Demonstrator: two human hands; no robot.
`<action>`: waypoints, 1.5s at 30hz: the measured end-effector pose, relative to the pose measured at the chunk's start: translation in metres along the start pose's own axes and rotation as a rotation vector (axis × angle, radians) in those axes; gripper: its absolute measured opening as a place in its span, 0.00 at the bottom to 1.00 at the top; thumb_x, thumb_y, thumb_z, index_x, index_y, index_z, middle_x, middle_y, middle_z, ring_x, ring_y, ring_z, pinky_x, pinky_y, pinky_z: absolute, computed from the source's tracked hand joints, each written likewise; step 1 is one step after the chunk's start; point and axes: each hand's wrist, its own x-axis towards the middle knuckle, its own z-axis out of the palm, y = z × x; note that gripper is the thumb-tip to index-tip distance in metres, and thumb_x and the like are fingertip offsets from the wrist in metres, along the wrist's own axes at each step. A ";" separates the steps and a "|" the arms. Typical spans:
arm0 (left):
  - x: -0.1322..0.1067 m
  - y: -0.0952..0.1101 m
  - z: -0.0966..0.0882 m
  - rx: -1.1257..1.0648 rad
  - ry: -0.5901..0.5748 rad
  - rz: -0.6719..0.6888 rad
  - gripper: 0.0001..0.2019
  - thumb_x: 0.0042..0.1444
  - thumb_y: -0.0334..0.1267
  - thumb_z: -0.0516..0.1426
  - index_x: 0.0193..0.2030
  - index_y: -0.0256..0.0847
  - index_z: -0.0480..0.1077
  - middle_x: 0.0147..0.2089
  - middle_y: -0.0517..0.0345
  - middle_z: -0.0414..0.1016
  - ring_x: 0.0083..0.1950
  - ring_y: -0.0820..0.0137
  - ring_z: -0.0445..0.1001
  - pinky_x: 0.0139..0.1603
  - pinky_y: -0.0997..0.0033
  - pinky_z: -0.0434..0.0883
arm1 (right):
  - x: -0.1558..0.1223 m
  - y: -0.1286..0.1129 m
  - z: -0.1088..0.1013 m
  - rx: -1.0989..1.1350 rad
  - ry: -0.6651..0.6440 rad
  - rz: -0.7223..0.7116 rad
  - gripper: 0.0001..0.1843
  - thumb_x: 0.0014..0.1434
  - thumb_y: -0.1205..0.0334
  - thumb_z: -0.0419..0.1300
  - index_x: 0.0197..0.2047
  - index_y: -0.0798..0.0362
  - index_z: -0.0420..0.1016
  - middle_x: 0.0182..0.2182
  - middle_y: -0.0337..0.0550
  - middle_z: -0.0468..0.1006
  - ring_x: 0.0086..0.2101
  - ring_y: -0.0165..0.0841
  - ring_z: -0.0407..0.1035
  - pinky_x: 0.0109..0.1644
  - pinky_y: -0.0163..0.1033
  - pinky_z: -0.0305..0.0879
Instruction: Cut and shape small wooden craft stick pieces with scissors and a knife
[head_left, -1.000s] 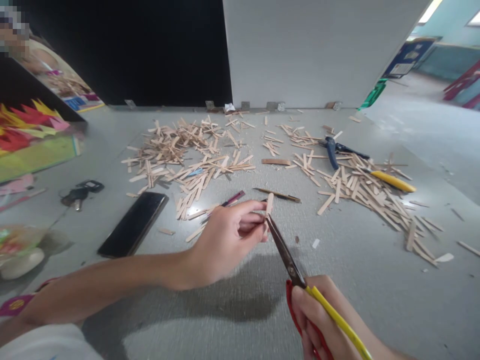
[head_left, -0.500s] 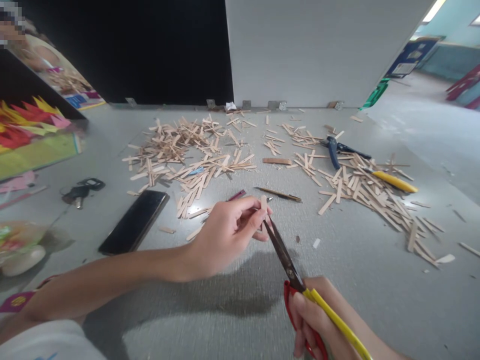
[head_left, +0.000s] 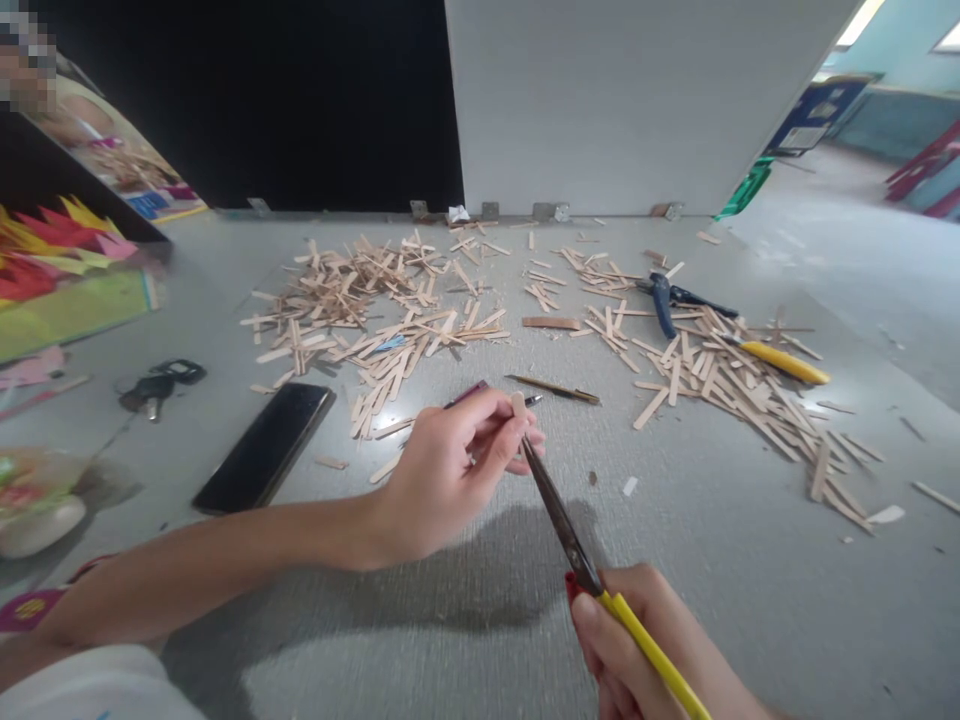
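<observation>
Gray tabletop (head_left: 750, 560) strewn with wooden sticks (head_left: 352, 280).
They heap thickest toward the back edge, left of center, and trail down the right side, with navy-handled pliers (head_left: 661, 305) and a yellow-handled tool (head_left: 784, 361) among them. Toward the left edge: a dark phone (head_left: 266, 447) and keys (head_left: 154, 388); mid-tabletop, a slim pen-shaped tool (head_left: 555, 389).

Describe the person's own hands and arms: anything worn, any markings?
The left hand and right hand are ungloved; no ring or watch shows. The left forearm is bare; the visible bit of right forearm is too. White cloth, likely a sleeve, shows at lower left with a small blue mark.
</observation>
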 end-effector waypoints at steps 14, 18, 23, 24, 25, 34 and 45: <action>0.000 0.006 0.001 -0.009 0.012 -0.034 0.09 0.74 0.39 0.56 0.42 0.40 0.72 0.42 0.52 0.86 0.43 0.68 0.88 0.42 0.76 0.87 | -0.004 0.001 -0.001 0.046 0.026 -0.004 0.45 0.50 0.07 0.48 0.30 0.46 0.59 0.16 0.25 0.55 0.17 0.25 0.54 0.25 0.34 0.62; -0.001 0.004 0.000 0.023 0.027 -0.039 0.10 0.74 0.41 0.56 0.42 0.40 0.72 0.42 0.52 0.86 0.40 0.68 0.88 0.42 0.74 0.88 | -0.005 0.001 -0.001 0.032 0.034 -0.006 0.46 0.50 0.06 0.48 0.30 0.46 0.60 0.16 0.27 0.57 0.17 0.25 0.54 0.23 0.34 0.59; -0.002 0.004 -0.001 0.049 0.023 -0.051 0.11 0.74 0.43 0.56 0.41 0.40 0.71 0.46 0.49 0.87 0.40 0.65 0.90 0.41 0.73 0.88 | -0.006 -0.001 -0.001 0.035 0.057 0.025 0.47 0.48 0.06 0.49 0.30 0.46 0.61 0.15 0.26 0.57 0.18 0.25 0.55 0.23 0.33 0.59; -0.002 0.005 -0.001 0.043 0.018 -0.053 0.11 0.75 0.43 0.56 0.41 0.40 0.71 0.46 0.48 0.87 0.40 0.65 0.90 0.41 0.73 0.88 | -0.006 -0.001 -0.001 0.038 0.054 0.031 0.47 0.47 0.06 0.49 0.30 0.46 0.61 0.15 0.26 0.58 0.18 0.25 0.55 0.22 0.33 0.58; -0.002 0.005 -0.001 0.036 0.014 -0.057 0.11 0.75 0.43 0.56 0.41 0.40 0.71 0.46 0.48 0.87 0.40 0.65 0.90 0.41 0.73 0.88 | -0.006 -0.001 -0.001 0.040 0.050 0.034 0.47 0.47 0.06 0.49 0.30 0.46 0.61 0.16 0.26 0.58 0.18 0.25 0.55 0.22 0.33 0.58; -0.002 0.007 0.000 -0.045 -0.014 -0.102 0.12 0.74 0.43 0.57 0.39 0.40 0.71 0.45 0.49 0.85 0.43 0.64 0.89 0.43 0.71 0.89 | -0.002 0.000 0.000 0.034 -0.002 0.012 0.47 0.49 0.05 0.46 0.28 0.46 0.59 0.15 0.28 0.56 0.17 0.25 0.53 0.21 0.33 0.55; -0.004 0.006 0.003 -0.039 0.006 -0.095 0.12 0.75 0.42 0.55 0.42 0.39 0.73 0.42 0.50 0.81 0.46 0.63 0.89 0.46 0.72 0.88 | -0.001 0.000 -0.001 -0.001 -0.013 -0.008 0.45 0.54 0.07 0.44 0.28 0.45 0.58 0.14 0.28 0.56 0.16 0.25 0.53 0.21 0.33 0.57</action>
